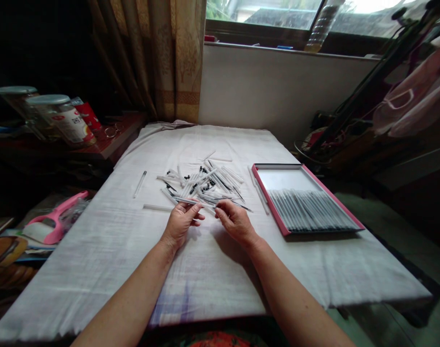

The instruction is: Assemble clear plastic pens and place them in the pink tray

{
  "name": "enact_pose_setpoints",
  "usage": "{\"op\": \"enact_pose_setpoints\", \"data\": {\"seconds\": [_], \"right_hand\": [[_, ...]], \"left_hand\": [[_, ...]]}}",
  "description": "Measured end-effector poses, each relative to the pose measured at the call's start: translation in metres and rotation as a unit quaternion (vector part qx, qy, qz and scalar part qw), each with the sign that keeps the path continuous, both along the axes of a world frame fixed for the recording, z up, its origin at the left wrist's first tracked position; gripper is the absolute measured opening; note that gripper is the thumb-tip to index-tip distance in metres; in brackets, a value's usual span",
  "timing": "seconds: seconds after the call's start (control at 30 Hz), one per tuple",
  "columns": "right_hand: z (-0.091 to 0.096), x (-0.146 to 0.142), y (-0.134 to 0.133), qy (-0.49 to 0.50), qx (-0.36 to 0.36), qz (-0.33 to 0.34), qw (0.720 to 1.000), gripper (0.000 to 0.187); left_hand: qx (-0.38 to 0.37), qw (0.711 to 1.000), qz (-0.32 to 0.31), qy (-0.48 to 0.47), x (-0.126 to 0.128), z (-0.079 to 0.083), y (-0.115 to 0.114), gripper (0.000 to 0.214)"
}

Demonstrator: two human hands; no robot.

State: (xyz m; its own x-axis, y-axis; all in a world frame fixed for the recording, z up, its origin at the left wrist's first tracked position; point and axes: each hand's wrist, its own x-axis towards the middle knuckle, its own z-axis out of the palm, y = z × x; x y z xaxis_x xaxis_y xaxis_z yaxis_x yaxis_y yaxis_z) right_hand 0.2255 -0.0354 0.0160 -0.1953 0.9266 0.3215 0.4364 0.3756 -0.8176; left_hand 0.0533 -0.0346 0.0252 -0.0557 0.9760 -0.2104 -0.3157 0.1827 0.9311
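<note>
My left hand (180, 222) is closed around a thin clear pen (187, 200), held nearly level over the near edge of a pile. My right hand (237, 222) pinches at the pen's right end; whatever lies between its fingertips is too small to make out. Just beyond both hands spreads a loose heap of clear pen barrels (176, 179), black caps (194, 188) and dark thin refills (223, 182). On the right lies an open pink-edged box (272, 208), where a row of capped pens (310, 210) rests side by side.
A white cloth (205, 284) covers the table. One pen (140, 184) lies apart on the left, and loose barrels (258, 189) lie along the box. Jars (66, 120) stand on a side table at left. A window sill (256, 47) holds a plastic bottle (323, 26).
</note>
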Motion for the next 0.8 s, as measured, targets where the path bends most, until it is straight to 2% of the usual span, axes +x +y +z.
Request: {"op": "enact_pose_setpoints", "data": {"seconds": [0.07, 0.17, 0.33, 0.43, 0.53, 0.67, 0.8], "right_hand": [[-0.001, -0.001, 0.000, 0.008, -0.013, 0.007, 1.000, 0.020], [-0.002, -0.004, 0.001, 0.068, -0.072, 0.018, 0.995, 0.033], [0.001, -0.012, 0.001, 0.209, -0.204, 0.063, 0.954, 0.046], [0.000, -0.015, 0.001, 0.219, -0.243, 0.068, 0.943, 0.048], [-0.004, -0.018, 0.001, 0.178, -0.238, 0.079, 0.952, 0.050], [-0.008, -0.016, 0.002, 0.107, -0.190, 0.081, 0.973, 0.049], [-0.008, 0.004, 0.009, 0.061, -0.136, 0.031, 0.988, 0.046]], "left_hand": [[0.002, 1.000, -0.003, 0.004, 0.000, 0.000, 0.000, 0.055], [0.013, 1.000, -0.011, 0.011, 0.000, 0.001, 0.000, 0.053], [0.043, 0.999, -0.022, 0.016, -0.002, 0.002, -0.001, 0.051], [0.053, 0.998, -0.019, 0.007, -0.001, 0.001, -0.001, 0.048], [0.060, 0.998, -0.002, -0.026, -0.001, 0.000, 0.000, 0.043], [0.046, 0.995, 0.047, -0.075, -0.006, 0.001, 0.004, 0.035], [0.038, 0.994, 0.082, -0.057, -0.015, 0.001, 0.009, 0.027]]}}
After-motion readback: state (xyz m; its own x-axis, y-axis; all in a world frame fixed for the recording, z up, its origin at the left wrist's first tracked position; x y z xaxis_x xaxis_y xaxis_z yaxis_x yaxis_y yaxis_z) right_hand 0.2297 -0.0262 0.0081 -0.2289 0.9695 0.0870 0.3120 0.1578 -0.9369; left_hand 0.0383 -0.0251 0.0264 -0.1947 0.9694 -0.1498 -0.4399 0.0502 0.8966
